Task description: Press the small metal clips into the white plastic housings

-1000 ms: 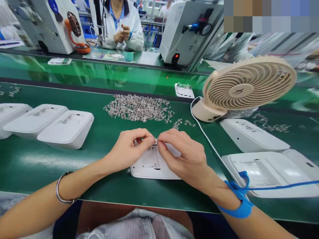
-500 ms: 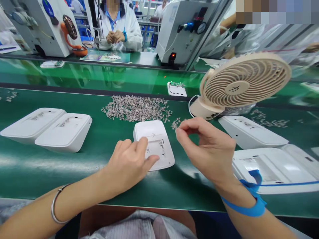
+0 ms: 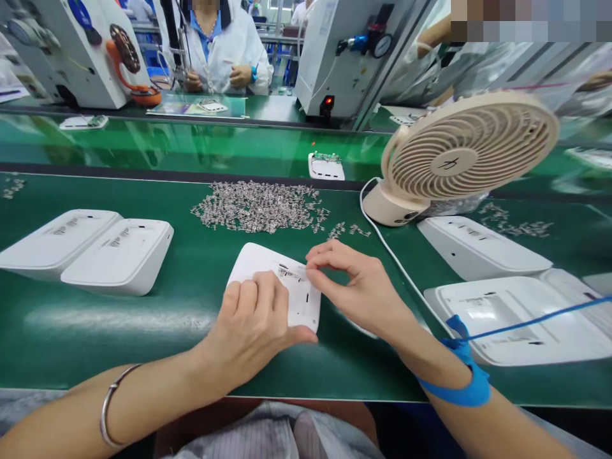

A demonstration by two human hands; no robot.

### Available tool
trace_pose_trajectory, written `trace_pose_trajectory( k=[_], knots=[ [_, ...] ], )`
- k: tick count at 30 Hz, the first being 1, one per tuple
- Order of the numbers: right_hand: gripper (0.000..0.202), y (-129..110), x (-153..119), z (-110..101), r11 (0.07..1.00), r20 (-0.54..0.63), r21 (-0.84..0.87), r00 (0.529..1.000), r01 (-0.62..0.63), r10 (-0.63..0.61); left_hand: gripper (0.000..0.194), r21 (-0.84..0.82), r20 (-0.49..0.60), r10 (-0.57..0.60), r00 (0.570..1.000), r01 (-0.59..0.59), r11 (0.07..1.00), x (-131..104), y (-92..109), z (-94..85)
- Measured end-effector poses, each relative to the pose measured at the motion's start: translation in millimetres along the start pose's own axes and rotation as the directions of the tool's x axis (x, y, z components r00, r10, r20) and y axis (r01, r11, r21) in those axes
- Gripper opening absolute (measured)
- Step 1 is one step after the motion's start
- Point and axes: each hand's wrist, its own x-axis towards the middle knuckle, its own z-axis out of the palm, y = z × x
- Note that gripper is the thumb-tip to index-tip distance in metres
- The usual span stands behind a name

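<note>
A white plastic housing (image 3: pixel 306 299) lies turned at an angle on the green bench in front of me. My left hand (image 3: pixel 255 312) grips it from the left, fingers curled over its face and thumb along the near edge. My right hand (image 3: pixel 354 280) is pinched at the housing's upper right edge, beside the recess with metal contacts; whatever lies between its fingertips is hidden or too small to name. Just beyond the housing is a heap of small metal parts (image 3: pixel 258 207), with a few strays (image 3: pixel 337 231) to its right.
Two white housings (image 3: pixel 119 255) sit at the left, more (image 3: pixel 516 319) at the right. A beige fan (image 3: pixel 454 162) stands back right, its white cable (image 3: pixel 396 258) running towards me. Behind is a strip with a circuit-board piece (image 3: pixel 326 167); a person (image 3: pixel 224 54) sits opposite.
The housing has turned and shifted slightly left, with my left hand now gripping it. My right hand has moved left to its edge. The opposite person's hands have parted.
</note>
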Motion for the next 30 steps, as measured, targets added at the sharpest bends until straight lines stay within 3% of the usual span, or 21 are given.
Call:
trace_pose_trajectory(
  k=[4, 8, 13, 21, 26, 30],
  knots=[
    [0.014, 4.7, -1.9, 6.7, 0.999, 0.061, -0.045, 0.998, -0.029, 0.032, 0.071, 0.023, -0.015, 0.101, 0.995, -0.1, 0.995, -2.9, 4.4, 5.6],
    [0.013, 6.9, -3.9, 12.7, 0.999, 0.026, -0.043, 1.0, -0.016, 0.017, 0.059, 0.062, 0.086, -0.003, 0.996, -0.002, 0.998, -5.8, 9.9, 8.2],
    [0.013, 7.6, -5.0, 21.0, 1.0, 0.019, -0.004, 1.0, -0.008, 0.008, 0.058, -0.036, 0.108, -0.075, 0.991, 0.079, 0.996, -6.9, 11.8, 9.5],
    [0.016, 10.7, -0.9, 30.5, 0.982, 0.021, -0.161, 0.995, 0.096, -0.094, 0.059, 0.114, 0.014, -0.017, 1.0, 0.015, 0.993, -5.7, 11.7, 9.9],
    [0.018, 9.6, -1.7, 36.8, 0.924, -0.004, -0.34, 0.982, 0.178, -0.19, 0.056, 0.143, 0.026, -0.026, 0.999, 0.022, 0.989, -7.1, 10.9, 10.0],
    [0.018, 10.1, -3.6, 38.3, 0.927, -0.045, -0.326, 0.976, 0.187, -0.213, 0.059, 0.088, 0.06, -0.051, 0.997, 0.046, 0.995, -6.3, 9.7, 9.0]
  ],
)
